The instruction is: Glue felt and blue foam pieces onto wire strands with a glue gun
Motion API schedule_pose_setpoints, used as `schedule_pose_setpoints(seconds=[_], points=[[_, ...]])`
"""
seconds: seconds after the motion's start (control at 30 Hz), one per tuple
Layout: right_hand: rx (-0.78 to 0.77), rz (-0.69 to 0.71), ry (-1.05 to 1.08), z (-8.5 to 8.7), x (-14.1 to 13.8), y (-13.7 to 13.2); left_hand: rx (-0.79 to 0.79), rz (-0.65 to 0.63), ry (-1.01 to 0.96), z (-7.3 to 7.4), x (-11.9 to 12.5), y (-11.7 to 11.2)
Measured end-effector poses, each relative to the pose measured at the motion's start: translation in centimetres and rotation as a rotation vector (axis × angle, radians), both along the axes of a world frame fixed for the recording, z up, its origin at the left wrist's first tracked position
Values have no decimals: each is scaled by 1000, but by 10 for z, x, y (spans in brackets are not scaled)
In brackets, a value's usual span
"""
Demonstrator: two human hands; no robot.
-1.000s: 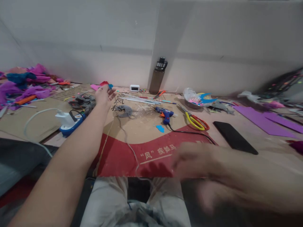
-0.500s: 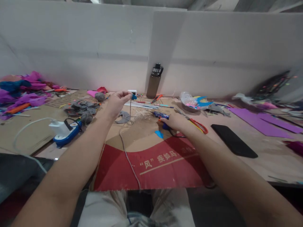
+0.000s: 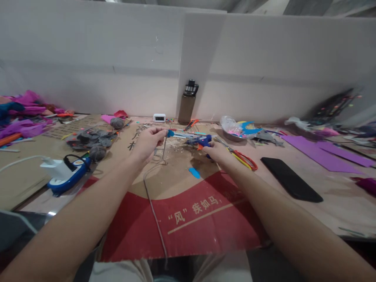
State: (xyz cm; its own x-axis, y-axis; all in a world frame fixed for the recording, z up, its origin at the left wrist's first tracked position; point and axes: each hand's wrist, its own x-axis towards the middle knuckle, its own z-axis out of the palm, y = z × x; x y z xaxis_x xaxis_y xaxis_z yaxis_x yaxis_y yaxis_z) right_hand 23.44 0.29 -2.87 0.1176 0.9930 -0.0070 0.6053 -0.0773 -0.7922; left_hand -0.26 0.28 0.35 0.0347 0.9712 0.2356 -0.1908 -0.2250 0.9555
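Observation:
My left hand [image 3: 152, 141] pinches a small blue piece [image 3: 170, 133] at the fingertips, and grey yarn [image 3: 153, 211] hangs from there, loops on the cardboard and runs over its front edge. My right hand [image 3: 216, 150] is wrapped round a blue hot glue gun [image 3: 205, 140] with an orange trigger. The gun's nozzle points left toward the blue piece, with a gap between them. Another blue cut-out [image 3: 194, 172] lies on the cardboard [image 3: 205, 235] below the gun. Part of the gun's handle is hidden by my fingers.
Red-handled scissors [image 3: 245, 159] and a black phone [image 3: 290, 179] lie to the right. A blue power strip [image 3: 69, 176] with a white plug and grey yarn scraps [image 3: 94, 139] sit left. A dark bottle [image 3: 187, 103] and a small white clock [image 3: 159, 118] stand at the back.
My right hand has lifted the glue gun off the cardboard. My left hand has come lower with the blue piece and yarn. The view has shifted slightly.

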Motion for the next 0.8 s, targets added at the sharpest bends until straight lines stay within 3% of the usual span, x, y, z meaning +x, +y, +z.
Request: schedule_pose_setpoints(seconds=[0.13, 0.23, 0.4, 0.8], points=[[166, 36, 365, 7, -9, -8, -45, 34, -55, 0, 1, 0], [258, 158, 446, 15, -15, -20, -80, 55, -97, 1, 2, -1], [341, 342, 402, 24, -24, -42, -150, 57, -174, 0, 2, -1], [475, 349, 141, 19, -28, -49, -149, 58, -166, -4, 4, 0]])
